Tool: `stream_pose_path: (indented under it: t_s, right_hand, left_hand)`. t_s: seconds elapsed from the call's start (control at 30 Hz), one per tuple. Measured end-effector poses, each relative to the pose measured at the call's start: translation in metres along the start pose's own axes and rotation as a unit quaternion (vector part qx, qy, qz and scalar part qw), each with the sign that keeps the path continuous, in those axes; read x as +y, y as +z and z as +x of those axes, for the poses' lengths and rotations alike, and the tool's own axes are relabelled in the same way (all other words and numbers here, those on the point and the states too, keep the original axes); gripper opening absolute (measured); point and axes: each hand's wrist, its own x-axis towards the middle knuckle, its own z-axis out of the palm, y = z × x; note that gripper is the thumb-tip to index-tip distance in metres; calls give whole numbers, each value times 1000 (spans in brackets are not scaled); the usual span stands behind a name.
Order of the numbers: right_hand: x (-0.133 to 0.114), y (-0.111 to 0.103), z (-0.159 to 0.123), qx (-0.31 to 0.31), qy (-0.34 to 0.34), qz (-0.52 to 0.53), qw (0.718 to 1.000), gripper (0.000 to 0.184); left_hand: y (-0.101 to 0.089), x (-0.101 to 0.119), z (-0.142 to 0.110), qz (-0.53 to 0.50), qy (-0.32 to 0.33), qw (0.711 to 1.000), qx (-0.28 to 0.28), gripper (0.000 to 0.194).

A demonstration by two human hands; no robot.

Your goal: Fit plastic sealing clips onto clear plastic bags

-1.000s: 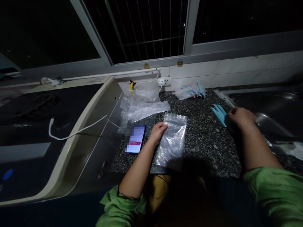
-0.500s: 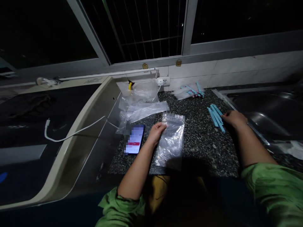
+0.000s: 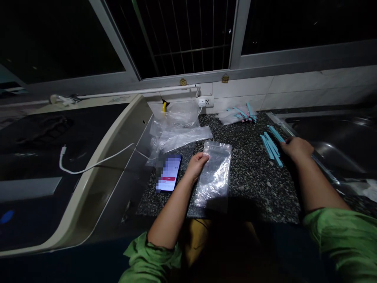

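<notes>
On the speckled dark granite counter (image 3: 253, 181), seen from my head camera, my left hand (image 3: 198, 163) rests at the left edge of a clear zip-top plastic bag (image 3: 214, 174), fingers curled narrow and pinching that edge near its top corner. The bag lies flat on the stone, its sealed strip pointing away from me, its lower end reaching the counter's front edge.

Well to the right of the bag, my right hand (image 3: 296, 148) lies knuckles up, fingers bent down onto a loose bundle of light blue plastic sticks (image 3: 272, 144). The fingertips touch the bundle's near right side; whether they grip a stick or only press on it I cannot tell. The sticks fan out on the counter toward the wall.

Just left of the bag, touching my left wrist's side, lies a smartphone with a lit screen (image 3: 169, 173). Beyond the bag, toward the wall, sits a heap of empty clear plastic bags (image 3: 176, 131). Farther back and to the right of the bag, near the tiled wall, lie filled clear bags with blue sticks inside (image 3: 237, 114). A white charging cable (image 3: 94, 164) runs far left of the bag, up to a white wall socket (image 3: 205, 101). A steel sink (image 3: 335, 141) lies right of my right hand.
</notes>
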Motion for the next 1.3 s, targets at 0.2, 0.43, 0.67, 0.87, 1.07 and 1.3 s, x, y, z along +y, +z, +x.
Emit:
stream_pose_path:
  t_s: [0.2, 0.43, 0.67, 0.87, 1.07, 1.3]
  right_hand:
    - [-24, -6, -20, 3, -41, -12, 999, 39]
    - [-49, 11, -42, 53, -205, 50, 976, 32]
    - [-65, 27, -67, 85, -370, 177, 908, 26]
    - [-73, 28, -88, 57, -449, 238, 859, 27]
    - [-77, 27, -101, 11, -469, 316, 825, 24]
    - [-82, 30, -108, -110, -423, 401, 805, 27]
  left_hand:
    - [3, 2, 1, 26, 16, 999, 20, 18]
    - [2, -6, 5, 17, -2, 1000, 0, 12]
    - [3, -7, 5, -9, -38, 999, -4, 5]
    - [7, -3, 5, 21, -20, 1000, -1, 9]
    - [8, -4, 3, 7, -15, 1000, -18, 10]
    - [7, -4, 0, 2, -19, 1000, -19, 9]
